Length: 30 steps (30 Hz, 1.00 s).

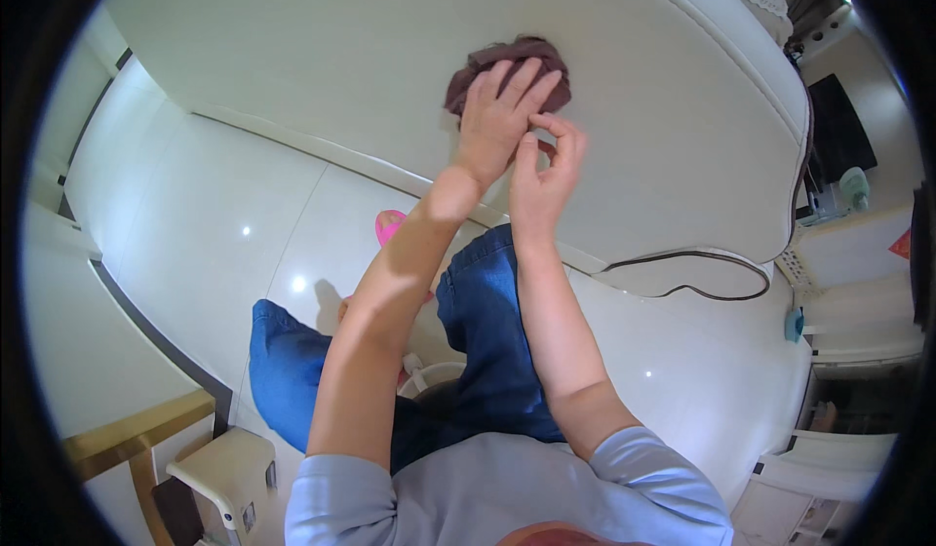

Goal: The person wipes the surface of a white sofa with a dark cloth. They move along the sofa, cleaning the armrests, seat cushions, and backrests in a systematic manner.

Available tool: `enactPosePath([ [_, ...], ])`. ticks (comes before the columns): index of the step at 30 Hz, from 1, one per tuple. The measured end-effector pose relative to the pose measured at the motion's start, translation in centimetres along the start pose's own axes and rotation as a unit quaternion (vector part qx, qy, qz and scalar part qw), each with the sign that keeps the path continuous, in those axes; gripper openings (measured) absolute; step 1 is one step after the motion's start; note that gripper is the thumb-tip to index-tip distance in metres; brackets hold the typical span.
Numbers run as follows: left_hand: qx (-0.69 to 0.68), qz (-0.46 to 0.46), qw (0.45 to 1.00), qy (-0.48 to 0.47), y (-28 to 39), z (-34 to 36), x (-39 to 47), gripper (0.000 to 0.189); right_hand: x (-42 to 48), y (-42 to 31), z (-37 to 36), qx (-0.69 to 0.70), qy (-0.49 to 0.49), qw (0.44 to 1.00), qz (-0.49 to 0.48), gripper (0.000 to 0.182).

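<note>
A crumpled dark brown-purple cloth (552,52) lies against the large cream panel (643,129) of an upholstered piece of furniture. My left hand (501,114) rests on the cloth with its fingers spread, pressing it against the panel; part of the cloth is hidden beneath it. Close beside it on the right, my right hand (548,158) is raised with thumb and index finger curved towards each other, near the left hand's edge. A bit of dark cloth shows behind its fingers, and whether they grip it is unclear.
A dark-edged cord or trim (702,255) loops at the panel's lower right. A cream plastic stool (227,458) stands at lower left beside a gold-coloured frame (139,429). A pink slipper (385,230) is on the glossy tiled floor (212,202). White cabinets (819,465) stand at lower right.
</note>
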<state>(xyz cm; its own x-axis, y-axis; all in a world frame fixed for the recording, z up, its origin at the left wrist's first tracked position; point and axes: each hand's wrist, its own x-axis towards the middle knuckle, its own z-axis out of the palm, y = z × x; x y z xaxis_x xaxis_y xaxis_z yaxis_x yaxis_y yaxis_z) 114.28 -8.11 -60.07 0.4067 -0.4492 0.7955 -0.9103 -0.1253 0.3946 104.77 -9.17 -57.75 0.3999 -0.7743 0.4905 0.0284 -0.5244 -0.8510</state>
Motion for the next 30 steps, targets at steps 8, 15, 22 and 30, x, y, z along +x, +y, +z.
enactPosePath([
  [8, -0.061, -0.162, 0.978, 0.118, -0.5, -2.3, 2.6, 0.073, -1.6, -3.1, -2.3, -0.039, -0.052, 0.998, -0.02, 0.021],
  [15, -0.093, -0.073, 0.962, 0.247, 0.6, -7.2, 10.1, 0.067, 3.9, -10.9, -6.2, -0.087, -0.034, 0.978, -0.188, 0.024],
  [22, -0.014, 0.142, 0.971, 0.191, 10.3, -5.4, 17.5, 0.05, 7.1, -8.5, -10.5, -0.141, 0.059, 0.968, -0.2, 0.024],
  [30, 0.055, 0.184, 0.965, 0.181, 8.1, -8.0, 18.3, 0.05, 6.4, -6.9, -14.3, -0.163, 0.045, 0.97, -0.176, 0.023],
])
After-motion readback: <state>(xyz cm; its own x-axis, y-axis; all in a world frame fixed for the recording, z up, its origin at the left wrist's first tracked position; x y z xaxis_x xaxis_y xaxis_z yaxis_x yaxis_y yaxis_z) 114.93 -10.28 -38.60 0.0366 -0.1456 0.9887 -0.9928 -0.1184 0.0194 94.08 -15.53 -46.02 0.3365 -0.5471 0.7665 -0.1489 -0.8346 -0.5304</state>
